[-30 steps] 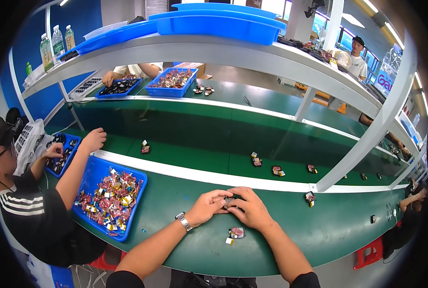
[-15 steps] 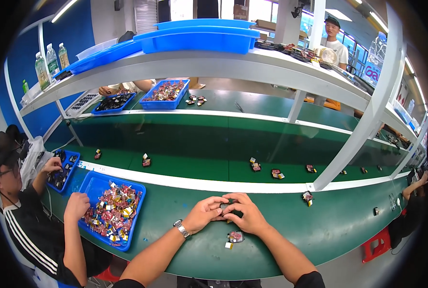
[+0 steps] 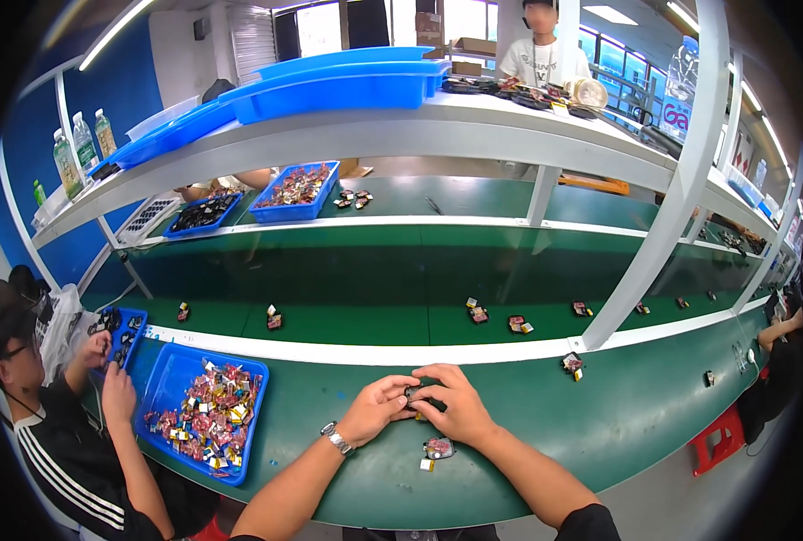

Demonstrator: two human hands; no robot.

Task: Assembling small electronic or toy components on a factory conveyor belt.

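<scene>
Both of my hands meet over the green bench, just beyond a loose unit. The fingers of my left hand (image 3: 376, 410) and my right hand (image 3: 458, 403) are closed around one small dark casing (image 3: 412, 393), which they mostly cover. A bit of yellow shows beneath the fingers. Nearer to me lies a similar unit, a small casing with a reddish circuit board (image 3: 438, 447). A white and yellow block (image 3: 427, 465) sits beside it.
At left stands a blue tray (image 3: 262, 410) heaped with reddish boards; a seated person works at a smaller blue tray (image 3: 136, 335) of black parts. Several units lie along the green strip beyond the white rail (image 3: 374, 347). A slanted post (image 3: 658, 216) rises at right.
The view has shifted slightly. My hands stay closed on the casing, with small finger movements. The left neighbour's hand has moved from the board tray toward the black parts.
</scene>
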